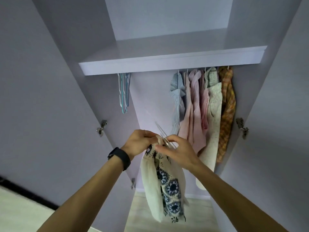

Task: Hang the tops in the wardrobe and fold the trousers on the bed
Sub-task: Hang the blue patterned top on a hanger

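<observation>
A cream top (165, 186) with a dark blue flower pattern hangs down in front of the open wardrobe. My left hand (138, 142) grips its upper edge. My right hand (177, 150) pinches a thin clear hanger (161, 131) at the same spot, its hook pointing up and left. Both hands meet at the top's neck, below the shelf (115, 66). How far the hanger sits inside the fabric is hidden by my fingers.
Several tops (200, 104) hang at the right under the shelf, from pale blue to orange plaid. Several bare hangers (124, 91) hang at the left of the rail. Both wardrobe doors (41, 97) stand open. Pale floor shows below.
</observation>
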The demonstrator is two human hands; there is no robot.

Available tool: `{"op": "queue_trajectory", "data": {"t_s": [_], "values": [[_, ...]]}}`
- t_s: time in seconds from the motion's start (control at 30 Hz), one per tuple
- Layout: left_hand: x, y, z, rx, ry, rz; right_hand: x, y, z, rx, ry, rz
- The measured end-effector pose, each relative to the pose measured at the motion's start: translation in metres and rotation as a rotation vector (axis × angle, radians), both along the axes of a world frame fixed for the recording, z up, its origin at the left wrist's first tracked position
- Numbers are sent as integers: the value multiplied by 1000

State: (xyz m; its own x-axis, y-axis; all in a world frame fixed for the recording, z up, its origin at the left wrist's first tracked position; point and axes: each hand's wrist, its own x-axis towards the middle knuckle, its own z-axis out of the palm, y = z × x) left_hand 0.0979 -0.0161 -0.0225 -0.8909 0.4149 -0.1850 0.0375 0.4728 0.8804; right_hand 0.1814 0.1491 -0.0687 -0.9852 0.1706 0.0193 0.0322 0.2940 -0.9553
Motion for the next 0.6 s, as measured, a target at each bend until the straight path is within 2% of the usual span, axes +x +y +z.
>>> {"op": "queue_trajectory", "data": {"t_s": [0.07,0.17,0.23,0.33,0.4,0.47,0.6], "values": [[0,2,8,22,15,14,-6,-7,-3,58,74,-20],[-6,-13,18,-20,75,47,-14,13,3,37,117,-132],[-12,-34,22,-216,194,9,-17,33,9,10,138,-196],[-17,-58,20,-674,431,-100,-25,61,19,36,140,-336],[-17,-66,14,-846,554,-135,-31,76,23,75,164,-395],[-17,-73,7,-879,563,-85,-36,79,25,93,161,-383],[-24,-82,-7,-870,453,48,-41,76,20,99,110,-389]]}}
